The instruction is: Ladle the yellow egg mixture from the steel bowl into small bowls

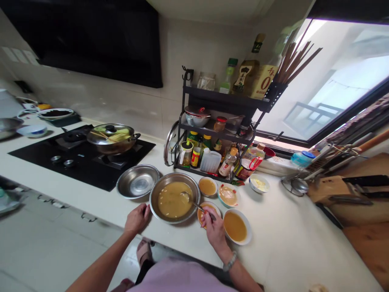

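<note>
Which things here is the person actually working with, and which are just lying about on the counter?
In use: left hand on the rim of the big soup bowl; right hand holding the spoon in it; small filled bowls beside it.
Lying about: empty steel bowl, lidded pan on the hob, spice rack, knives.

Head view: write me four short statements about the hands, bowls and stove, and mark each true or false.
1. The left hand touches the rim of the large steel bowl of yellow liquid. True.
2. The right hand holds a knife. False: it holds a spoon that reaches into the liquid.
3. The pan on the stove is uncovered. False: a glass lid sits on it.
4. The smaller steel bowl to the left of the large one is empty. True.
</note>
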`<state>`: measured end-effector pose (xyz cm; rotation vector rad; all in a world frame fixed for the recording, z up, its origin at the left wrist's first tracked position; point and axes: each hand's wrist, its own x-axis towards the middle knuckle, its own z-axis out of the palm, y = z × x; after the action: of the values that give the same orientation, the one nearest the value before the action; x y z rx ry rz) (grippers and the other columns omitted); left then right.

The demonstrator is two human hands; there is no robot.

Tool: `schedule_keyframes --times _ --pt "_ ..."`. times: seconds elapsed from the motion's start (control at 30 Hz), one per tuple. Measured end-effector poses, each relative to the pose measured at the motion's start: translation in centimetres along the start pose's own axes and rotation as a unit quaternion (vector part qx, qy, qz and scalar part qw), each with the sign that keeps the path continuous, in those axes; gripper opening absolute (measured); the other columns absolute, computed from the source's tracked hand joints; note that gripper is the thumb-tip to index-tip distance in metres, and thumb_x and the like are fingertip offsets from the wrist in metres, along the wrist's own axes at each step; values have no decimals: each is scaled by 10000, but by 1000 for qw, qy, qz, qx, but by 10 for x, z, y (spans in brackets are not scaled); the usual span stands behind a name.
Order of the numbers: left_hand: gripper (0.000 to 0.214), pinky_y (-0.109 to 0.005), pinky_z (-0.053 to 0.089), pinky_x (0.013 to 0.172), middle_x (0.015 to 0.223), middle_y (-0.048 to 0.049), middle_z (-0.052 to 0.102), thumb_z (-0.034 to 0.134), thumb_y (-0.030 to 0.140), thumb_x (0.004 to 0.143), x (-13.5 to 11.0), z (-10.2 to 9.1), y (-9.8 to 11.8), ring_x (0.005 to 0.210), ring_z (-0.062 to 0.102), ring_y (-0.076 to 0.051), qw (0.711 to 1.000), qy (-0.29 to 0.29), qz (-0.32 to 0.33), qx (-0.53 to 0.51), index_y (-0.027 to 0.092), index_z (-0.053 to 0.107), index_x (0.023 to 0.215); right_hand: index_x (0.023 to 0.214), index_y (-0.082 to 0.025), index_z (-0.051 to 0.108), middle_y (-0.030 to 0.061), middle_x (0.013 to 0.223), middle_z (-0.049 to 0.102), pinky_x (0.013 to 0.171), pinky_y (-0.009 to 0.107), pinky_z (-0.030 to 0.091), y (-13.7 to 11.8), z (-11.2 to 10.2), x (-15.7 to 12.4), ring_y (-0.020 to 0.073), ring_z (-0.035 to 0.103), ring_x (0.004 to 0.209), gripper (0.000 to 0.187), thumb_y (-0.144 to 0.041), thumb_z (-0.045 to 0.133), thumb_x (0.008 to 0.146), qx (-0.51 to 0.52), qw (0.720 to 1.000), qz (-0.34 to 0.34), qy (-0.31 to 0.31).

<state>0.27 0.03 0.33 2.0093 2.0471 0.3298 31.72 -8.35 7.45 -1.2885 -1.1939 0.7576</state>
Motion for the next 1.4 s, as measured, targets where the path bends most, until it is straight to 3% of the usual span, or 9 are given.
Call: schedule_keyframes --times 0.23,0.6,0.77,1.1,1.23,1.4 --pt "406 -276 363 662 810 -83 713 300 424 950 0 0 -1 770 638 -199 1000 -4 -4 1 209 581 752 920 -181 622 29 611 654 434 300 519 -11 -3 4 186 603 480 345 -502 637 794 93 986 113 86" --pt "399 -274 360 661 801 -78 708 298 422 953 1 4 -4 763 640 -195 1000 6 5 12 215 564 739 898 -178 603 6 572 653 399 263 459 -37 -27 7 175 599 460 394 -500 733 712 178 965 130 146" --pt "400 -283 358 651 812 -90 716 301 423 950 1 2 -2 757 644 -203 1000 -1 0 11 213 574 747 891 -168 613 31 599 682 427 241 457 -50 -54 11 157 610 491 382 -461 759 693 189 955 129 189" --pt "396 -283 368 660 824 -81 715 321 429 945 0 1 -3 760 640 -202 1000 7 -2 3 217 601 762 919 -142 620 7 571 648 473 285 513 -47 -128 13 178 639 534 399 -470 741 726 63 946 27 318" --pt "398 -283 367 653 817 -86 713 314 426 946 0 1 -2 756 643 -207 1000 9 5 7 214 586 748 970 -147 631 20 655 667 508 303 541 -35 -138 4 151 616 511 401 -504 672 793 -43 955 -3 295" --pt "386 -277 359 642 810 -81 713 321 412 947 -1 0 0 744 640 -198 1000 10 4 14 211 577 740 980 -185 675 60 835 673 557 334 569 -28 -139 -10 156 633 574 258 -401 581 875 -165 958 -110 209"
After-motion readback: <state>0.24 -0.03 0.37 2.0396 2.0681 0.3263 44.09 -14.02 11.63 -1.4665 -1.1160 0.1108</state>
